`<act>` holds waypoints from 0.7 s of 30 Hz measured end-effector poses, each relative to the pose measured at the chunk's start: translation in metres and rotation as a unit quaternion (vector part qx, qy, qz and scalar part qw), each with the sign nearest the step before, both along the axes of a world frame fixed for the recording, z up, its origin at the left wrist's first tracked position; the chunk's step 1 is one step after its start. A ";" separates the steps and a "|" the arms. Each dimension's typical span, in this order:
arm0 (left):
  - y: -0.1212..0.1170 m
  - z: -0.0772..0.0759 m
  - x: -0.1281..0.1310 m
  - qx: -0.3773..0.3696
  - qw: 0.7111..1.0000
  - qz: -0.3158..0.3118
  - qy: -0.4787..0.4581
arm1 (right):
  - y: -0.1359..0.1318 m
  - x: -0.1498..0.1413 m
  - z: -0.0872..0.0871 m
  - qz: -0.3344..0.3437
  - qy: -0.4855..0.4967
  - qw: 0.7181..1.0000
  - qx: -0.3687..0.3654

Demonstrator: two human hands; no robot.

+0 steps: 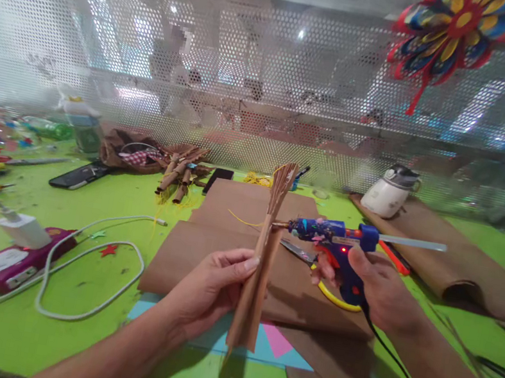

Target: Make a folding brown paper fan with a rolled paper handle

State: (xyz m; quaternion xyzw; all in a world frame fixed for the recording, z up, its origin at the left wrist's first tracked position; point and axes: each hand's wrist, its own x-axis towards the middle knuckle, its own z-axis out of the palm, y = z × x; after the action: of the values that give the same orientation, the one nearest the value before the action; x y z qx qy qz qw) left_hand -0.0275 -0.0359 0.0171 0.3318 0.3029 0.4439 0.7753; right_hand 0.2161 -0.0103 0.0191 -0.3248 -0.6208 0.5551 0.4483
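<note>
My left hand (223,285) pinches a long strip of brown kraft paper (257,274) around its middle, holding it upright. The strip is folded below and gathered into fine pleats that fan out at the top. In my right hand (375,282) is a blue glue gun (330,232), with a clear glue stick out of its back and a small red light lit. Its nozzle touches or nearly touches the paper's right side. Behind the glue gun lie scissors (336,297) with yellow handles, on stacked sheets of brown paper (210,260).
At left are a purple power strip (17,261) with a white charger and cable, and a black phone (81,175). Finished-looking brown paper bundles (182,170) lie farther back. A white bottle (389,190) stands by rolled brown paper (446,256) at right. A perforated metal screen (270,88) edges the table.
</note>
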 end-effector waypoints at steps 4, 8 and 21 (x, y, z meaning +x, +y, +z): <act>0.000 -0.001 0.000 0.003 1.000 0.001 0.004 | 0.001 -0.001 0.002 0.002 0.018 1.000 -0.005; 0.000 -0.002 -0.001 0.002 1.000 -0.005 0.009 | -0.002 0.000 -0.001 0.000 0.008 1.000 0.000; 0.001 0.000 0.000 0.017 0.999 0.009 0.048 | -0.010 0.000 -0.002 0.021 -0.067 0.996 0.047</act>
State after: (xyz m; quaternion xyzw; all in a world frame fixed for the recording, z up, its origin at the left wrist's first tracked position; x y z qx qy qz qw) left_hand -0.0279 -0.0346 0.0176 0.3626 0.3350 0.4399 0.7502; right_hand 0.2156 -0.0205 0.0175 -0.3271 -0.6816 0.5113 0.4087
